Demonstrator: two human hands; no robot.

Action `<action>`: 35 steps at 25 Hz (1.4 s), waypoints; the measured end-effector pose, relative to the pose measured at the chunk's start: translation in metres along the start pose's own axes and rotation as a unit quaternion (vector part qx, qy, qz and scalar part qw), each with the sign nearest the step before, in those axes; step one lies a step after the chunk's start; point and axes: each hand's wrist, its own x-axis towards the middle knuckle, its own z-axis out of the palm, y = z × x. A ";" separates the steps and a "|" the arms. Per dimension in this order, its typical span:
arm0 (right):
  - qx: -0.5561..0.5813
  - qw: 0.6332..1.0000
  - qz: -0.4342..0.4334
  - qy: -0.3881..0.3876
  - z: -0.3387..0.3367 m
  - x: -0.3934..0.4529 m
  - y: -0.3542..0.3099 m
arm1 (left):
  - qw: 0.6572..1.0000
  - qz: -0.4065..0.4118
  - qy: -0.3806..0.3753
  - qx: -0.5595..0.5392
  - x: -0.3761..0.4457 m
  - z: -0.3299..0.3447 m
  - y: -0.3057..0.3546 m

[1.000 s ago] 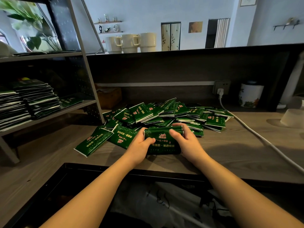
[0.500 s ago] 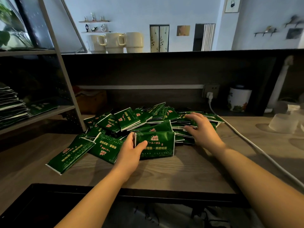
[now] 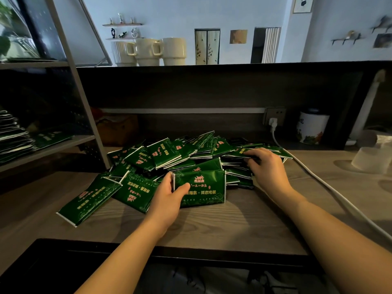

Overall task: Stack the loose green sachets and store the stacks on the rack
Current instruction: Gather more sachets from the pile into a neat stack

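While left hand grips the sachet stack, right hand fingers pinching a loose sachet should lift it squarely.

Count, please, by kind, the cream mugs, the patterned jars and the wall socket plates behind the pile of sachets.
Cream mugs: 3
Patterned jar: 1
Wall socket plate: 1
Total: 5

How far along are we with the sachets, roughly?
Early to midway. Done: stacks of sachets already lie on the rack shelf. In hand: the left hand grips a stack on the table; the right hand pinches a sachet in the loose pile. Left: most of that pile.
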 end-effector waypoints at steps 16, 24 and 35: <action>0.376 0.917 0.130 0.005 -0.036 -0.070 -0.042 | 0.995 -0.019 0.026 0.099 -0.015 0.002 0.014; 0.229 0.972 0.054 0.008 -0.026 -0.071 -0.041 | 0.993 0.008 0.020 0.113 -0.013 0.001 0.010; 0.602 0.758 0.237 -0.079 -0.045 -0.064 -0.045 | 0.997 -0.016 0.051 0.060 -0.012 0.000 0.013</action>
